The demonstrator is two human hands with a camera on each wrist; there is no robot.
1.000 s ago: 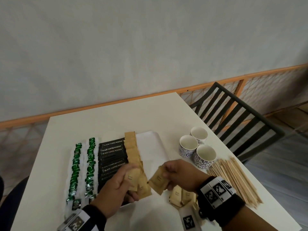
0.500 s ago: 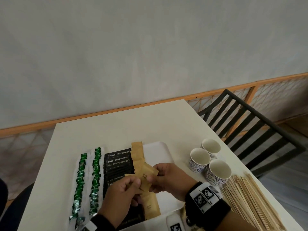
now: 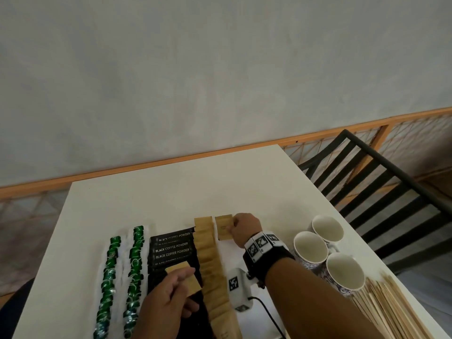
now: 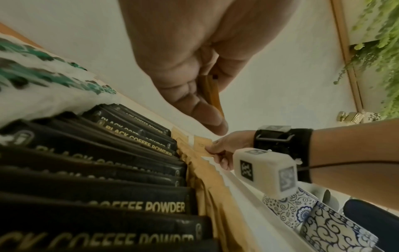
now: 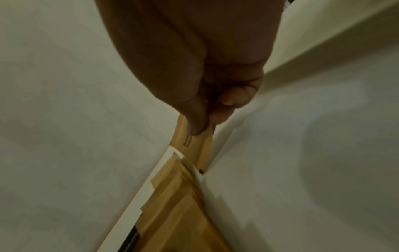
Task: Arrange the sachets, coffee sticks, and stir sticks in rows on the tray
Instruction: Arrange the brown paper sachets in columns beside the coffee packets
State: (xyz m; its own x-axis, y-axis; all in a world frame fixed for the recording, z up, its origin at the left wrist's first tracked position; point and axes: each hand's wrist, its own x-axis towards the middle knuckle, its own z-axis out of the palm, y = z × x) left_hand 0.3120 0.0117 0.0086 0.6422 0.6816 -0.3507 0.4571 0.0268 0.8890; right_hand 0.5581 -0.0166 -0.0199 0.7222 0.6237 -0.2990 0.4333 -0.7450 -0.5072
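Head view: right hand [image 3: 245,228] pinches brown sachet [image 3: 223,227]; left hand [image 3: 168,299] holds spare sachet [image 3: 184,277]

3 cups [image 3: 327,250], chair [image 3: 381,182], table [image 3: 171,192].

Probably a café corner or a home coffee nook, set up for serving hot drinks: white table [image 3: 171,192] against a plain pale wall [image 3: 220,69] with an orange wooden rail [image 3: 171,159] and lattice panel [image 3: 415,133], black slatted chair [image 3: 381,182] pushed up at the right. Laid out on the table are rows of black coffee powder sticks [image 3: 172,248], brown paper sachets [image 3: 208,253] and green-printed sachets [image 3: 137,260], beside three blue-patterned ceramic cups [image 3: 325,250] and a heap of wooden stir sticks [image 3: 396,311]. Seen from the left wrist, green trailing foliage [image 4: 380,51] beside a wooden frame, with a brass fitting [image 4: 349,116] below it.
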